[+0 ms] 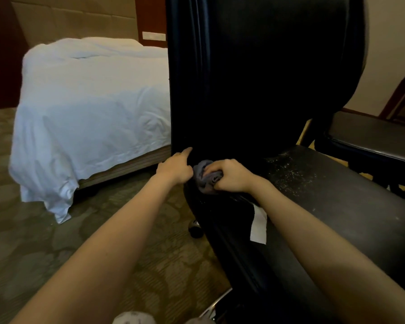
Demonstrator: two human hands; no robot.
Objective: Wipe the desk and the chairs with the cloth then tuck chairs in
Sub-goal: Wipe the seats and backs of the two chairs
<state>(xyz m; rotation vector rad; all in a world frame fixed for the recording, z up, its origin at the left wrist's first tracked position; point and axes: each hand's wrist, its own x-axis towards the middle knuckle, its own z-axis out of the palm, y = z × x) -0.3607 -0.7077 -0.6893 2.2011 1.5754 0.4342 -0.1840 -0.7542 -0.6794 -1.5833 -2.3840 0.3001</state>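
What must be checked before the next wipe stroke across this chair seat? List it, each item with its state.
1. Grip of the right hand on the cloth: ok.
2. The left hand steadying the chair back: ok, index finger touches its edge.
3. The seat clean: not ok, pale specks on it.
4. Clean side of the cloth facing down: cannot tell.
5. The second chair wiped: cannot tell.

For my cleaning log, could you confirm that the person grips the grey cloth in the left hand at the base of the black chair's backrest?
Not quite: the head view shows the grey cloth gripped in the right hand, not the left; the left hand only touches the black chair with a forefinger. The spot is right.
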